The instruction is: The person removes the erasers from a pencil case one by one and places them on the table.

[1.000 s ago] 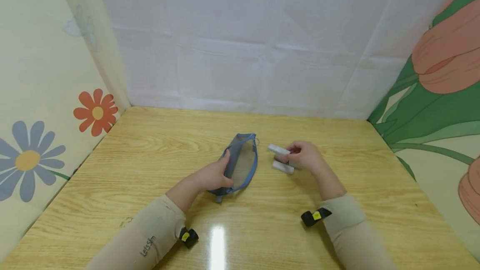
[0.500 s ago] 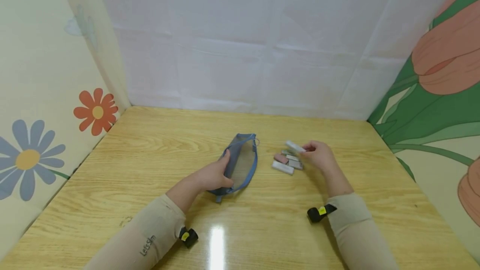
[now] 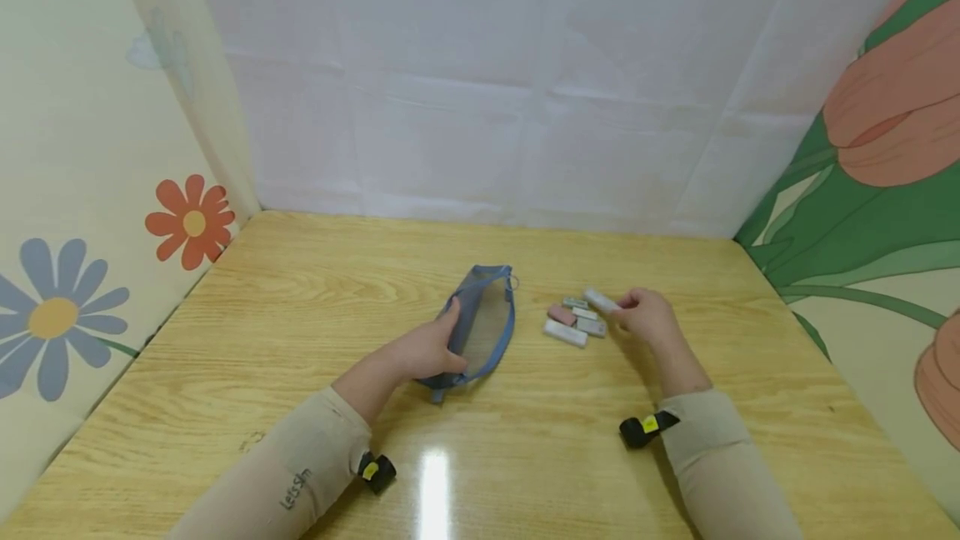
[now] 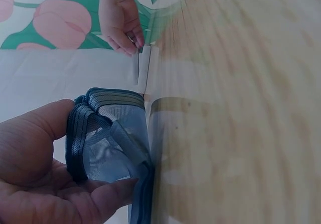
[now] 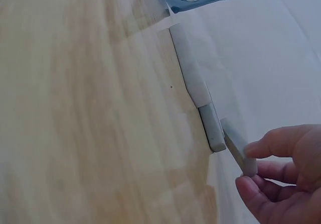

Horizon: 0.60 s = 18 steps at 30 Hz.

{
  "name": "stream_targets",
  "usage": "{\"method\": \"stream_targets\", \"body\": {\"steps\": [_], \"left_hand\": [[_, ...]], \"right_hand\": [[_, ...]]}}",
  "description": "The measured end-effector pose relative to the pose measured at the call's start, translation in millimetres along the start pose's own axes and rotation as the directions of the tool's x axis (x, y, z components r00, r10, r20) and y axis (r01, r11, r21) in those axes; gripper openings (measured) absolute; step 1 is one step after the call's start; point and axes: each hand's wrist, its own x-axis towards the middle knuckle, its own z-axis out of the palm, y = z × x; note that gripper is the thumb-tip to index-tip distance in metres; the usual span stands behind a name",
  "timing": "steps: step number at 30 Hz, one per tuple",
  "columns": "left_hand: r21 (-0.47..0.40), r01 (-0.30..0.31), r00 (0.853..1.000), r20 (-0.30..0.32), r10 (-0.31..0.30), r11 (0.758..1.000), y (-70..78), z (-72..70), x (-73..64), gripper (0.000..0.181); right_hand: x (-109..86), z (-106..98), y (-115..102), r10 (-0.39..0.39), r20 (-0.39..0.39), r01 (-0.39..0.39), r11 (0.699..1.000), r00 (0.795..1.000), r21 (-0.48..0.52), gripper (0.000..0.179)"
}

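A blue zip pouch with see-through mesh sides (image 3: 501, 348) lies on the table, its mouth spread wide. My left hand (image 3: 426, 350) holds it at the near left, thumb and fingers at the two rims, as the left wrist view also shows. In my right hand (image 3: 651, 317) a white eraser (image 3: 601, 301) is pinched by one end between thumb and fingertips, just beside a small cluster. That cluster has a pink eraser (image 3: 562, 315), a long white eraser (image 3: 566, 333), a grey-white one (image 3: 591, 327) and smaller pieces (image 3: 584, 314).
The wood-grain table (image 3: 337, 273) runs back to a white sheet (image 3: 480, 107). Flower-printed panels (image 3: 56, 319) stand at left and right. A light glare (image 3: 435, 490) shows on the near tabletop. A black wrist camera (image 3: 377, 473) sits on each sleeve.
My right hand has moved right with the white eraser, from over the cluster to its right side, and then lower. The pieces beneath have come into sight. The left hand and pouch stay put.
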Motion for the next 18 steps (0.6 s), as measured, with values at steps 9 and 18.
{"method": "stream_targets", "body": {"steps": [9, 18], "left_hand": [[0.005, 0.007, 1.0, -0.001, -0.007, 1.0, 0.2, -0.8, -0.3, 0.099], [0.017, -0.001, 1.0, -0.003, 0.001, 1.0, 0.1, -0.6, 0.3, 0.1]], "right_hand": [[-2.2, 3.6, 3.3, -0.008, 0.015, 0.009, 0.999, 1.0, -0.031, 0.016], [-4.2, 4.1, 4.0, 0.014, 0.07, -0.011, 0.999, 0.997, -0.045, 0.021]]}}
